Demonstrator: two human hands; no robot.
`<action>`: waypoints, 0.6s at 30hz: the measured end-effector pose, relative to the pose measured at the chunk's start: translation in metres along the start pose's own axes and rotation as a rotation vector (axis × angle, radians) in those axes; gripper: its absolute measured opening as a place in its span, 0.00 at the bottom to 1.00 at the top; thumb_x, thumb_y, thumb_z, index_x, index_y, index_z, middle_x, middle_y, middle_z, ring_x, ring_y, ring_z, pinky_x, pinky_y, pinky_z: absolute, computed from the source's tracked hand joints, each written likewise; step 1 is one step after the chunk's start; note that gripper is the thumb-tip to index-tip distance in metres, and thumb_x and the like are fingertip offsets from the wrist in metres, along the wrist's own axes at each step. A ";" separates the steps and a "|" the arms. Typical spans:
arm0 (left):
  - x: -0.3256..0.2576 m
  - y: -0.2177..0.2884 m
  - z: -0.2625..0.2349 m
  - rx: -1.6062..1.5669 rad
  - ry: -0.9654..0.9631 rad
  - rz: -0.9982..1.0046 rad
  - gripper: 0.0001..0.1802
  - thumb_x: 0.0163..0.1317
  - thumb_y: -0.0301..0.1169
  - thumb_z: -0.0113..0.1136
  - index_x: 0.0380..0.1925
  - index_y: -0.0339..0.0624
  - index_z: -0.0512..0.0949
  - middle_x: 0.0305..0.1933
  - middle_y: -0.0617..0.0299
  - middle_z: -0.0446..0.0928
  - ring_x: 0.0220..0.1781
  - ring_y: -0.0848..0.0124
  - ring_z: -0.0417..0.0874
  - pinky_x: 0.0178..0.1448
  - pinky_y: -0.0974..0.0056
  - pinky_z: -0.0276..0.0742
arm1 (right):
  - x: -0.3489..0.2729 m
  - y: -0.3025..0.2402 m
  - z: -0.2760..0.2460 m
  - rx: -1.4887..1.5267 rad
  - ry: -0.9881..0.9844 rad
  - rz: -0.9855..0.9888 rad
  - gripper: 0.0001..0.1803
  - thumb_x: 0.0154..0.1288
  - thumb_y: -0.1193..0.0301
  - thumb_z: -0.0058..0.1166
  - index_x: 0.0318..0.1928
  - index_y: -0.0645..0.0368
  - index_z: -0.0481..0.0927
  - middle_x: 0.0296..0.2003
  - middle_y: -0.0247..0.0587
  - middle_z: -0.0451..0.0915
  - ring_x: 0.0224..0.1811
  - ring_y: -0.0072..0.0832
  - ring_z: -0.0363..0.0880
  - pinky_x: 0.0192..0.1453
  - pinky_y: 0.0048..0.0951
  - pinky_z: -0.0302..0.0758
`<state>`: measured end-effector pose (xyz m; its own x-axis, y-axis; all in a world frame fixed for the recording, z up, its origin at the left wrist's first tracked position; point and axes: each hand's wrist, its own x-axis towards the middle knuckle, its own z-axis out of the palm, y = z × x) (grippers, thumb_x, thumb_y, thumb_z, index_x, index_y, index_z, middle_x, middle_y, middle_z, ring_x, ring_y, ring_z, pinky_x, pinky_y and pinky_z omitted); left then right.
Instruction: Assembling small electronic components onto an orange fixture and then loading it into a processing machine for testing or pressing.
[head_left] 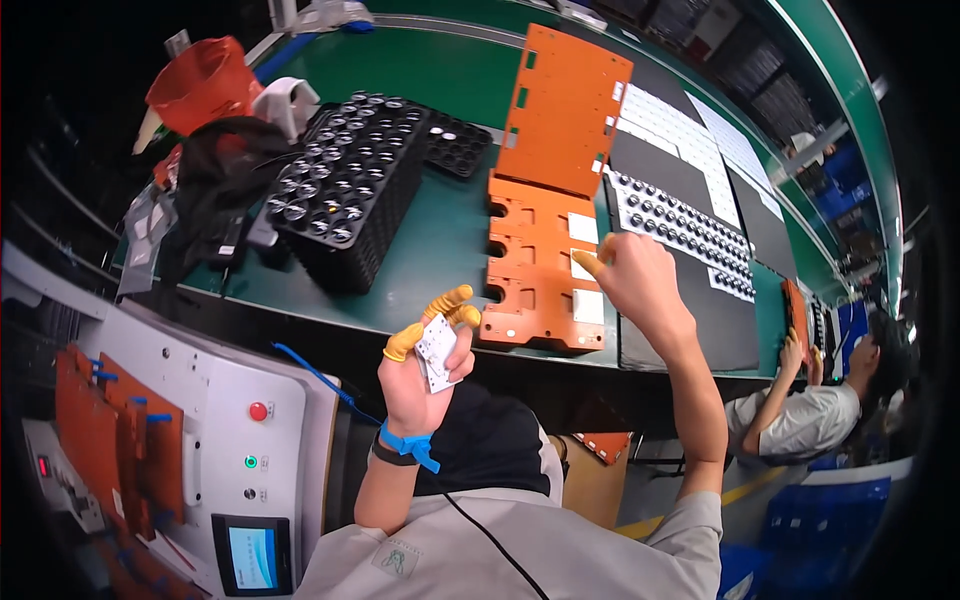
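Observation:
My left hand (415, 385) is closed around a small white circuit board (436, 352), possibly several stacked together. Yellow finger cots cover some of its fingertips, and a blue strap circles the wrist. My right hand (645, 285) reaches over the orange fixture (535, 262), its fingers curled. One yellow-covered fingertip rests at the middle white board (581, 268) in the fixture; whether the fingers grip anything is hidden. Another white board (582, 227) lies above it, and a third white board (588, 306) below. The fixture's orange lid (567, 110) stands raised at the far side.
Left of the fixture is a tall stack of black trays (345, 190) holding clear lenses. Rows of black round parts (680, 225) lie on white strips at the right. A white machine (245, 370) with buttons stands near left. A co-worker (815, 415) sits at far right.

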<state>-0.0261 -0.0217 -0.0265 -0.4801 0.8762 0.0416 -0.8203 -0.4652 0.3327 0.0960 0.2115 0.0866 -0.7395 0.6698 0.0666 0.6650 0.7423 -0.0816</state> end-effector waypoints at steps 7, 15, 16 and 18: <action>-0.023 0.022 -0.014 -0.062 0.092 0.042 0.27 0.72 0.37 0.48 0.66 0.33 0.69 0.50 0.59 0.77 0.36 0.74 0.69 0.38 0.69 0.66 | 0.065 -0.125 -0.003 0.360 0.223 -0.391 0.16 0.64 0.60 0.66 0.39 0.62 0.87 0.27 0.45 0.84 0.30 0.41 0.84 0.37 0.39 0.78; -0.047 0.032 -0.022 0.036 -0.030 0.128 0.26 0.74 0.38 0.53 0.67 0.38 0.69 0.47 0.61 0.75 0.39 0.75 0.73 0.40 0.70 0.67 | 0.188 -0.174 0.039 0.581 0.340 -0.447 0.22 0.62 0.64 0.69 0.51 0.67 0.84 0.37 0.50 0.84 0.40 0.39 0.83 0.46 0.36 0.79; -0.048 0.032 -0.023 0.038 -0.032 0.132 0.26 0.74 0.38 0.53 0.67 0.38 0.69 0.47 0.61 0.75 0.39 0.75 0.73 0.40 0.70 0.67 | 0.194 -0.175 0.038 0.547 0.304 -0.460 0.22 0.62 0.63 0.69 0.51 0.67 0.85 0.37 0.50 0.85 0.39 0.37 0.84 0.45 0.35 0.79; -0.047 0.033 -0.024 -0.021 -0.080 0.103 0.28 0.75 0.48 0.52 0.65 0.39 0.72 0.47 0.59 0.78 0.39 0.75 0.73 0.37 0.71 0.67 | 0.200 -0.175 0.033 0.575 0.247 -0.465 0.21 0.62 0.63 0.69 0.49 0.67 0.85 0.36 0.49 0.85 0.38 0.37 0.83 0.45 0.35 0.79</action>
<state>-0.0377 -0.0811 -0.0399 -0.5360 0.8308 0.1501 -0.7748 -0.5546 0.3033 -0.1713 0.2152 0.0815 -0.8397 0.3262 0.4341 0.0842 0.8680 -0.4893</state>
